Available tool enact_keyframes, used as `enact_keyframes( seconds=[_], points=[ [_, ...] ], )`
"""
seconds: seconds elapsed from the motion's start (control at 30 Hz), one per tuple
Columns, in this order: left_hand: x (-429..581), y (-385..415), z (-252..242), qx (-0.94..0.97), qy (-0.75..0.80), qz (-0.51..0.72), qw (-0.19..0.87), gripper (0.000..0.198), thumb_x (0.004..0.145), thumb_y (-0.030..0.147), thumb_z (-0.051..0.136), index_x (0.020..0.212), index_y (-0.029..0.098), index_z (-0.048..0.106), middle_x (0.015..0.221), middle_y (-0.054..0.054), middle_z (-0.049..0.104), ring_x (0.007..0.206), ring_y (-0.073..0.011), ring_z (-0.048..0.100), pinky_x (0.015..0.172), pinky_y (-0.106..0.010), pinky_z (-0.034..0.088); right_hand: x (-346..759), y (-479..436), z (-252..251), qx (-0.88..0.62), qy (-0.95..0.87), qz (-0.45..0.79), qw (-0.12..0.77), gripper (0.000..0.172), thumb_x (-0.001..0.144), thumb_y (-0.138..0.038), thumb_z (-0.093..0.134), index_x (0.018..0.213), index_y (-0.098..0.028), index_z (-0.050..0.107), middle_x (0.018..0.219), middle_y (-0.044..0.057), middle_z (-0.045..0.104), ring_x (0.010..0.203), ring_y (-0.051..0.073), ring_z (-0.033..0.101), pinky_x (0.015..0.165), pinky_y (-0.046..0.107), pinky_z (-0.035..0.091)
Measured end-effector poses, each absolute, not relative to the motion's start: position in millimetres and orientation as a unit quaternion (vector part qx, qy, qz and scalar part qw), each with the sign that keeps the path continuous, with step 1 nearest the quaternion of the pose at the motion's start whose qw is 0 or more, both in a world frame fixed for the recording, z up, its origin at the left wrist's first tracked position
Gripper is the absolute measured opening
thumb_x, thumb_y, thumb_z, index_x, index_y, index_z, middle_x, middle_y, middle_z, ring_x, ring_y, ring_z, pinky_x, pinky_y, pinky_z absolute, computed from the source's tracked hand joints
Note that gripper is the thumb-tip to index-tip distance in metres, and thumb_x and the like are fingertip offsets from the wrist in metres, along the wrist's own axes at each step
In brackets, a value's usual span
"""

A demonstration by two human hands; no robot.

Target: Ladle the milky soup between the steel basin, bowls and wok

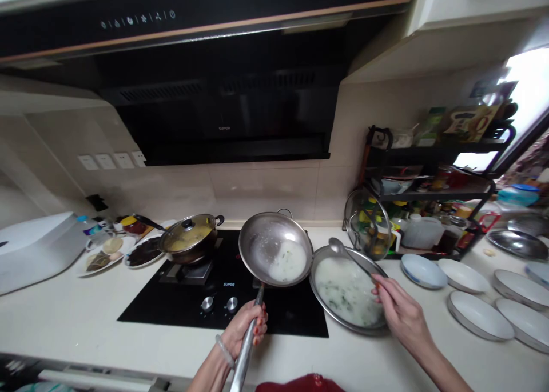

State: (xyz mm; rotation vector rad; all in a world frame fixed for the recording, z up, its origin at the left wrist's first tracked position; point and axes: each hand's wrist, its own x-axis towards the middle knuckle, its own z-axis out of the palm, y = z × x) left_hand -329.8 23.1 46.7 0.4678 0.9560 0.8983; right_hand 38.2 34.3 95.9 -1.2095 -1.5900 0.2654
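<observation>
My left hand [249,326] is wrapped round the long metal handle of a wok [259,252]. The wok is tilted to the right, and a little white soup with green bits [290,262] lies in its right side. Its right rim meets or overlaps the edge of a wide steel basin [322,309], which holds more of the white soup with green leaves [345,292]. In my right hand [398,306] is a metal spoon [337,244], its bowl raised over the basin's back rim.
A lidded pan [189,240] sits on the left burner of the black cooktop [171,303]. Plates of food [143,252] stand left of it. Several white bowls [480,316] lie at the right, before a seasoning rack [433,195] with a glass lid [366,223] leaning on it.
</observation>
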Motion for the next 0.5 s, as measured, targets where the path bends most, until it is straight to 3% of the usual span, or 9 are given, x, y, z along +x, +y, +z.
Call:
enact_keyframes(
  seconds=[0.17, 0.37, 0.5],
  points=[
    [-328, 22, 43, 0.240, 0.446, 0.411, 0.758, 0.027, 0.063, 0.019, 0.066, 0.076, 0.022, 0.043, 0.051, 0.010, 0.042, 0.036, -0.0034, 0.030, 0.033, -0.015, 0.024, -12, 63, 102, -0.467, -0.645, 0.243, 0.554, 0.025, 0.083, -0.039, 0.061, 0.097, -0.022, 0.073, 0.083, 0.008, 0.066, 0.069, 0.021, 0.064, 0.060, 0.032, 0.057],
    [-328, 22, 38, 0.253, 0.441, 0.405, 0.760, 0.029, 0.067, 0.022, 0.067, 0.078, 0.022, 0.040, 0.053, 0.011, 0.041, 0.036, -0.0030, 0.032, 0.035, -0.015, 0.027, -35, 100, 81, -0.472, -0.632, 0.290, 0.541, 0.030, 0.082, -0.041, 0.054, 0.095, -0.018, 0.070, 0.083, 0.010, 0.068, 0.066, 0.022, 0.065, 0.056, 0.035, 0.056],
    [-329, 21, 37, 0.260, 0.445, 0.403, 0.756, 0.029, 0.068, 0.022, 0.067, 0.078, 0.022, 0.040, 0.054, 0.011, 0.041, 0.036, -0.0029, 0.032, 0.036, -0.016, 0.028, -47, 108, 75, -0.527, -0.550, 0.365, 0.535, 0.031, 0.075, -0.040, 0.055, 0.090, -0.017, 0.069, 0.067, 0.007, 0.068, 0.057, 0.023, 0.064, 0.056, 0.036, 0.054]
  ],
)
